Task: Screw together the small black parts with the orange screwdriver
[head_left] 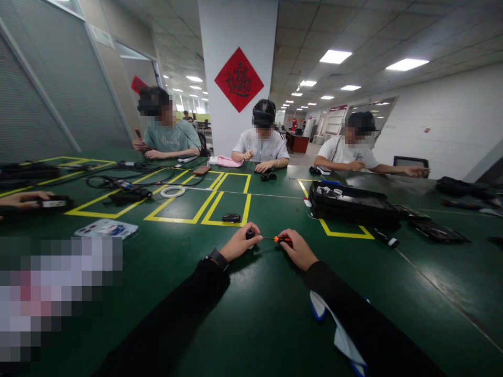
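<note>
My left hand (236, 245), with a dark watch at its wrist, is closed on a small black rounded part (250, 234) just above the green table. My right hand (301, 250) grips a screwdriver (277, 239) with an orange and black handle. Its thin shaft points left, and the tip reaches the fingertips of my left hand. Whether the tip touches the black part cannot be made out. Just beyond my hands lies a short black cylindrical piece (231, 218) inside a yellow tape outline.
A black tray (353, 207) of parts stands right of centre. Black cables (113, 183) and a white coil (173, 192) lie on the left. A blue-and-white item (338, 330) is partly under my right forearm. Three people sit opposite; another person's hand (27, 200) rests at far left.
</note>
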Demonstrator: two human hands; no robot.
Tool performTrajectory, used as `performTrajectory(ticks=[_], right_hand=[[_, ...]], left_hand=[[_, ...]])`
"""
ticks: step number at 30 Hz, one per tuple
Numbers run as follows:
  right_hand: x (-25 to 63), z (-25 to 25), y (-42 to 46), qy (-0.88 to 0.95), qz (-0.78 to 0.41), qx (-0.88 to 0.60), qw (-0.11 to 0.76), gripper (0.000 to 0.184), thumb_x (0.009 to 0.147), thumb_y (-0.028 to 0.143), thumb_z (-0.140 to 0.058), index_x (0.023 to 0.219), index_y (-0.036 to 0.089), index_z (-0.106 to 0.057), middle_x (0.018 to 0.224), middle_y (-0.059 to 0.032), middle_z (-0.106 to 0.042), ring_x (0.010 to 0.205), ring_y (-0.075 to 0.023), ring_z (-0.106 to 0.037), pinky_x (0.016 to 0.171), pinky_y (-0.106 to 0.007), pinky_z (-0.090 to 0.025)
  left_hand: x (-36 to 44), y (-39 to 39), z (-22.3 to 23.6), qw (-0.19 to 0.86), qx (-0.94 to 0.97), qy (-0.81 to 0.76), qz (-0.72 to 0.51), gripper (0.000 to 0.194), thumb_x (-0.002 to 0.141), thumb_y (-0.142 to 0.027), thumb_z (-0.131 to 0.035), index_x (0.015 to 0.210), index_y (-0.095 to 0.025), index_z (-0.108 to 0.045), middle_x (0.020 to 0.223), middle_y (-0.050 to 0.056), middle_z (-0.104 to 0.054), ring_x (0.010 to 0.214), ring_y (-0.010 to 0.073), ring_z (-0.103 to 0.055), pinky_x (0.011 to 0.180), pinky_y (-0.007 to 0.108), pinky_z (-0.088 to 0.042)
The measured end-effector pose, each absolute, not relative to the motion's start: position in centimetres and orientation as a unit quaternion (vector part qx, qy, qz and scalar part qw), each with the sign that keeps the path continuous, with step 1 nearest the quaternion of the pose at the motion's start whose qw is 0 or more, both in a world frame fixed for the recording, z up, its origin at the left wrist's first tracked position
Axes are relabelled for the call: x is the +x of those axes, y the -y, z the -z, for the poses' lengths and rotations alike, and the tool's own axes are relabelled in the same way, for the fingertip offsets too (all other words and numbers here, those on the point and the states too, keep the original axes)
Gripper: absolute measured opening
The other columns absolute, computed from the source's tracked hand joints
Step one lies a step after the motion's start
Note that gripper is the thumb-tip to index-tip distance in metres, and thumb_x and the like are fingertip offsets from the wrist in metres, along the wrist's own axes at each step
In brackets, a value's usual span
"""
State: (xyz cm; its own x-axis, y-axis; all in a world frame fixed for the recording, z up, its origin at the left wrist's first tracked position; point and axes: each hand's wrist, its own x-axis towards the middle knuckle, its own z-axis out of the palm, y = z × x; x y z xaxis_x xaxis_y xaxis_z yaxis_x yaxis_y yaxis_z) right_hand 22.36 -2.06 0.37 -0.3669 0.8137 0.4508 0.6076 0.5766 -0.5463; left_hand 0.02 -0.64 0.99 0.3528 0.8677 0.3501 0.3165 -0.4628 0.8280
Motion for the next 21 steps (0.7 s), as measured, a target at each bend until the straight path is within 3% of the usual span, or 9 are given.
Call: performTrajectory(ticks=[5,9,21], right_hand=[[22.4,-0.67,2.14,0.821,-0.139,-0.434,0.343,0.022,0.079,0.019,-0.048,0.099,0.018,-0.057,0.094,-0.0061,-0.057,0.093,-0.0183,-0.047,0.085,-0.035,-0.037],[22.42,-0.86,2.15,0.83,-0.132,-0.428,0.333,0.017,0.08,0.021,-0.049,0.091,0.018,-0.06,0.09,-0.0054,-0.059,0.09,-0.0182,-0.048,0.083,-0.034,-0.037],[22.5,-0.71,2.02,0.831,-0.142,-0.426,0.329,0.02,0.081,0.019,-0.045,0.095,0.018,-0.059,0.092,-0.0058,-0.059,0.09,-0.0176,-0.048,0.083,-0.033,-0.036]], left_hand=[[0.02,0.62,-0.94,0.342,0.748,-0.392,-0.411,0.023,0.073,-0.038,-0.054,0.085,-0.018,-0.052,0.076,0.0,-0.056,0.07,0.012,-0.052,0.069,0.026,-0.042],[0.03,0.6,-0.92,0.342,0.747,-0.392,-0.413,0.024,0.072,-0.038,-0.055,0.085,-0.018,-0.052,0.076,0.0,-0.056,0.07,0.0122,-0.052,0.069,0.026,-0.042],[0.01,0.63,-0.94,0.343,0.751,-0.385,-0.412,0.023,0.073,-0.037,-0.055,0.085,-0.017,-0.052,0.078,-0.001,-0.056,0.07,0.0114,-0.052,0.068,0.025,-0.042]])
